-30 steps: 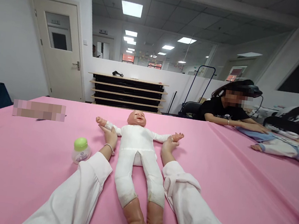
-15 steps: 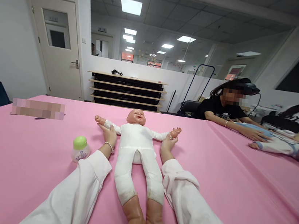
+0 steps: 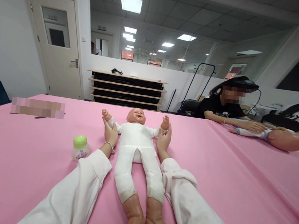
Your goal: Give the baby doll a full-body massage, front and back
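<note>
Symmetrically, left hand (image 3: 111,133) and right hand (image 3: 164,140) each grip a forearm of the doll (image 3: 137,138), seemingly to keep both arms matched. Doll supine on pink cloth (image 3: 26,169), centred between the wearer's sleeves (image 3: 69,193), presumably for equal reach.

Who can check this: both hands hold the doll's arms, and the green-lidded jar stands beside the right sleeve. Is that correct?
One side is wrong: the head view shows the green-lidded jar beside the left sleeve, not the right. The left hand and right hand do hold the doll's arms.
</note>
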{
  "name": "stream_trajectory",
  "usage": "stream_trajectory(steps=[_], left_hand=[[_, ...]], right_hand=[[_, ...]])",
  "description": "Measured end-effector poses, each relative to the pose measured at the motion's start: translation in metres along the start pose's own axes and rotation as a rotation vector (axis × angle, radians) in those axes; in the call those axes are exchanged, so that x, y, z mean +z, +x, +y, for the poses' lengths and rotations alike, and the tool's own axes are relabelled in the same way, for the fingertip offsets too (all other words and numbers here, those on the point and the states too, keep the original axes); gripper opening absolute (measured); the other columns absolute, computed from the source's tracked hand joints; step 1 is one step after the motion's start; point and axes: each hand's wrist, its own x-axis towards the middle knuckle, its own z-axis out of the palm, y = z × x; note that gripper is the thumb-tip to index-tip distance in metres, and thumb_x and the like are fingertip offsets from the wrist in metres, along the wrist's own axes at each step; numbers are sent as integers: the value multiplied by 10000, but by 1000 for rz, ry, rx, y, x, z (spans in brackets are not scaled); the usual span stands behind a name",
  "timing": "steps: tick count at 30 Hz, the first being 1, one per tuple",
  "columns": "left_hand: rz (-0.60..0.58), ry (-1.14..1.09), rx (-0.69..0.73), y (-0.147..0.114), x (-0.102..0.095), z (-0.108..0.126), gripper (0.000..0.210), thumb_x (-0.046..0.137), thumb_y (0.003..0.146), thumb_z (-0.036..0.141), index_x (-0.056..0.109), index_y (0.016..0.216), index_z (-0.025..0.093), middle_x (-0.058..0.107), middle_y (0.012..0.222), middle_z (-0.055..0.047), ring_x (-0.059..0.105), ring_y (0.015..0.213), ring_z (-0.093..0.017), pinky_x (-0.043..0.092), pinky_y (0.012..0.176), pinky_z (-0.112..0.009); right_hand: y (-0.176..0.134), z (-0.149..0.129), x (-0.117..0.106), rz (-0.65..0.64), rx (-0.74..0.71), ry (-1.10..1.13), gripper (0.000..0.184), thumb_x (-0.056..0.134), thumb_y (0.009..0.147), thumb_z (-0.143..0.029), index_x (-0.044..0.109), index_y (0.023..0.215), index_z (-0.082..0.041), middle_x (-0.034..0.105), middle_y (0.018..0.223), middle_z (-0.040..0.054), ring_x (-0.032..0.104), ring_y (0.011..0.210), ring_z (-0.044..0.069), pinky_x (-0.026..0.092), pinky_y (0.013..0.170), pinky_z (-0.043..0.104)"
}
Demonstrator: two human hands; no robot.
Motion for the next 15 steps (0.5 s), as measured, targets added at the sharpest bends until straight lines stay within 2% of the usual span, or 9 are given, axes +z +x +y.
stream_trajectory(steps=[4, 7, 10, 15], left_hand=[[-116, 98, 358, -1, 3, 3, 647, 405, 832, 220, 131, 1417, 228, 452, 1288, -91, 456, 1135, -231, 373, 948, -364], [-215, 216, 544, -2, 6, 4, 606, 381, 796, 108, 275, 1382, 221, 470, 1268, -83, 416, 1149, -226, 327, 986, -388], [-266, 343, 624, -3, 7, 5, 610, 367, 767, 44, 375, 1334, 268, 444, 1303, -69, 420, 1115, -236, 347, 954, -398], [-291, 464, 644, -4, 7, 6, 626, 366, 756, 26, 418, 1300, 331, 428, 1318, -66, 442, 1004, -255, 389, 879, -404]], right_hand=[[-3, -4, 7, -266, -302, -185, 475, 389, 826, -251, 408, 1297, -189, 408, 1327, 93, 376, 1224, 214, 316, 1010, 407], [-2, -4, 11, -406, -433, -270, 430, 380, 830, -199, 478, 1248, -223, 423, 1323, 68, 358, 1242, 218, 299, 1024, 427], [-2, -3, 13, -456, -457, -330, 429, 370, 830, -152, 506, 1226, -248, 456, 1294, 62, 373, 1228, 227, 315, 1004, 451], [-2, -2, 14, -471, -471, -353, 428, 364, 839, -150, 529, 1212, -282, 468, 1275, 60, 392, 1199, 251, 321, 981, 460]])
